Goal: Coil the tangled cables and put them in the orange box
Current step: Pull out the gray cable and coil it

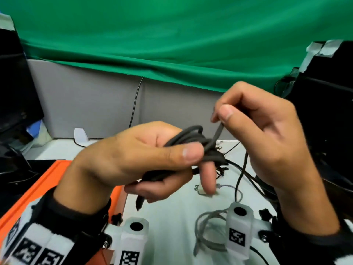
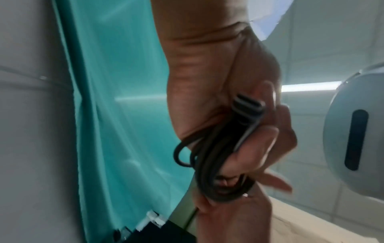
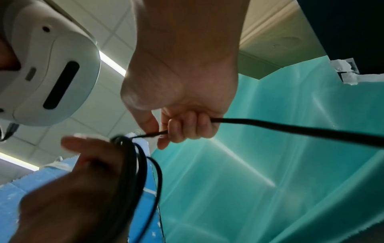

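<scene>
My left hand (image 1: 152, 159) grips a bundle of coiled black cable (image 1: 188, 139) above the table, thumb pressed over the loops. The same coil (image 2: 209, 164) fills the left wrist view, with a flat connector (image 2: 248, 105) at its top. My right hand (image 1: 267, 131) pinches the free run of that black cable (image 1: 219, 131) just right of the coil, and the strand passes through its curled fingers (image 3: 187, 128) and trails away (image 3: 301, 129). The orange box (image 1: 47, 178) lies at the lower left, partly under my left wrist.
A grey cable (image 1: 208, 232) lies looped on the white table (image 1: 172, 217) below my hands. Several black cables (image 1: 246, 175) are tangled on the right. Dark equipment stands at both sides; a green cloth (image 1: 172, 44) hangs behind.
</scene>
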